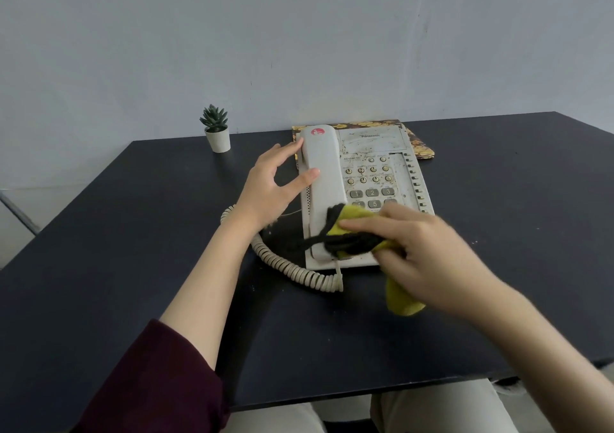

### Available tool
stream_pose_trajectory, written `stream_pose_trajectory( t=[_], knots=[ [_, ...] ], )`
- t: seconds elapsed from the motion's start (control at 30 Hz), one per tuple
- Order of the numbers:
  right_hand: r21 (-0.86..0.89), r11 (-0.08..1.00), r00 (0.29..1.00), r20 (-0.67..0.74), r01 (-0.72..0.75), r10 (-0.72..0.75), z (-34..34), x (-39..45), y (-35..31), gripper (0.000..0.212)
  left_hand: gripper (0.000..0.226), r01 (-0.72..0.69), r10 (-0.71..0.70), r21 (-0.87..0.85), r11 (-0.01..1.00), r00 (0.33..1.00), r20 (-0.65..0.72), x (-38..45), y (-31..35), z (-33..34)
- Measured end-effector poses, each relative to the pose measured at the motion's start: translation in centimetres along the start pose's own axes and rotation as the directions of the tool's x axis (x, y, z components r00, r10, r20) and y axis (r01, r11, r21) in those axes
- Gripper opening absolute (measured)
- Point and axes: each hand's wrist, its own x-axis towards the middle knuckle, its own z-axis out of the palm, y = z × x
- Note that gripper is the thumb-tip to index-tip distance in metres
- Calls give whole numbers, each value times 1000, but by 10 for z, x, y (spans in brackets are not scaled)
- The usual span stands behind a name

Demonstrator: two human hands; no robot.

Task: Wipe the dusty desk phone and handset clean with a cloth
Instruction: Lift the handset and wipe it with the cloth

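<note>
Centre frame: the left hand (pixel 272 183), fingers relaxed, steadies the light, rigid handset (pixel 324 183). The right hand (pixel 428 256) pinches the soft cloth (pixel 355 233); mid-shaft offers the best grip.

A single wide-angle view looks from the person's head, forward and steeply down across the matte black rectangular table (pixel 498 233) toward the pale grey wall (pixel 299 33) behind it. It sits close above both forearms, with the table's near edge and the person's lap at the bottom.
</note>
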Motion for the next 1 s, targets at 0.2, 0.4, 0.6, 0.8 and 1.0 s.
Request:
stream_pose_trajectory(
  t=[0.2,0.4,0.6,0.8,1.0],
  knots=[
    [-3,1000,984,174,-25,26,-5,-4,-7,36,64,12,-12,-11,1000,1000,16,-3,4,1],
    [93,996,995,-102,-10,19,-8,19,-1,47,65,40,-40,-27,999,999,-3,-4,5,2],
    [155,988,976,216,0,-33,-5,20,-11,39,68,32,-32,-32,999,999,2,-3,5,1],
    [430,901,996,-37,-58,81,-31,54,-5,36,52,25,-32,-120,992,998,-54,-1,2,-4],
    [295,949,936,-288,-115,203,-33,124,17,15,41,4,-10,-45,999,991,-135,2,1,-12]
  ],
)
